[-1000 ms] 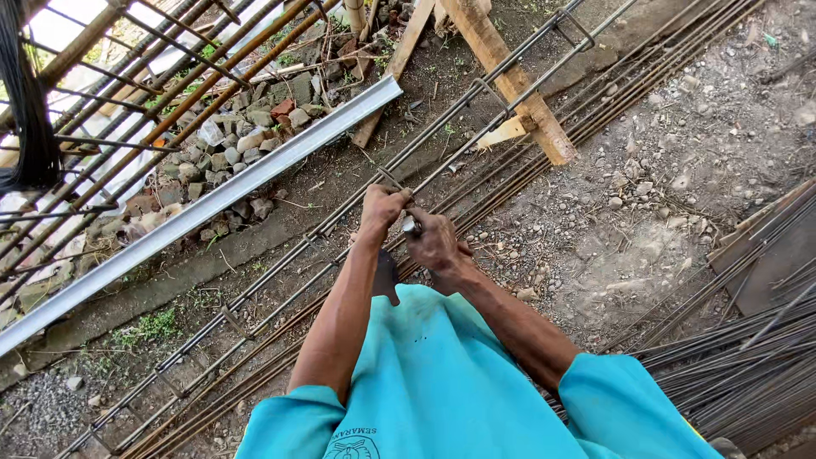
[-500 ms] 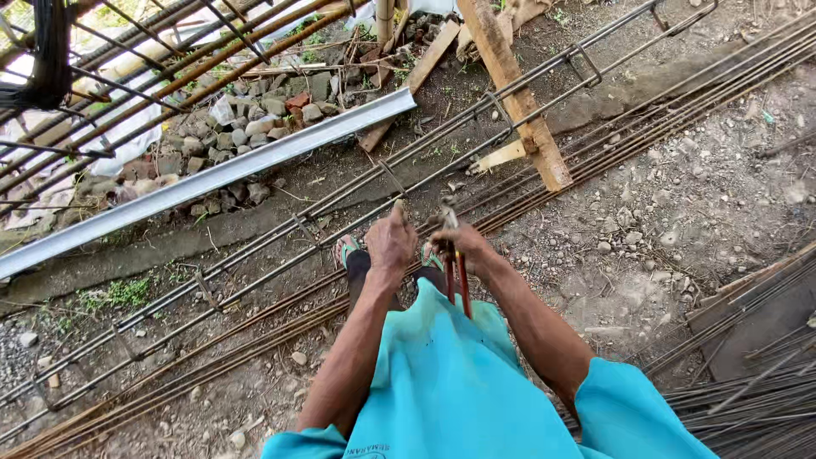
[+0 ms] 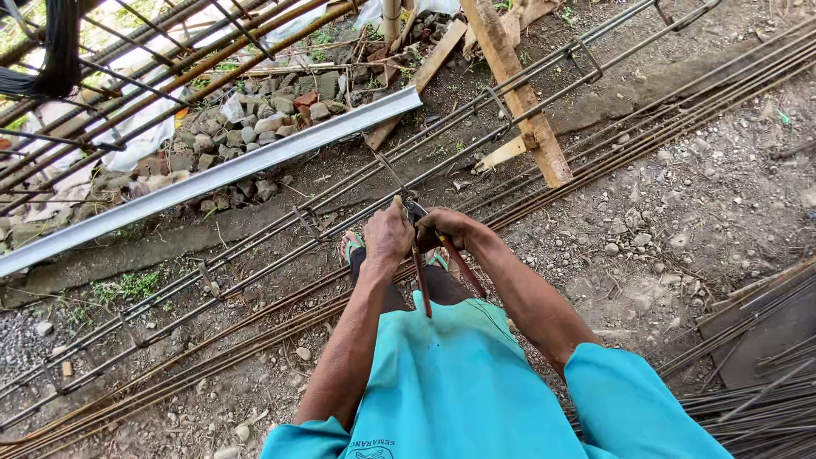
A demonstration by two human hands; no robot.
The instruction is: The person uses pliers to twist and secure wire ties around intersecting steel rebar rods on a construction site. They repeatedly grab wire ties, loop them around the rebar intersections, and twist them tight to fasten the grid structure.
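My left hand (image 3: 387,234) and right hand (image 3: 442,228) meet over the thin, ribbed, rusty steel rebar cage (image 3: 476,115), whose long axis runs diagonally from lower left to upper right. My right grip closes on red-handled pincers (image 3: 438,263), handles pointing toward me; my left grip is curled shut beside them.

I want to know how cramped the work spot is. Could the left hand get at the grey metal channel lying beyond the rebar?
Probably yes: the left hand has only low rebar before the metal channel, though it would need a reach.
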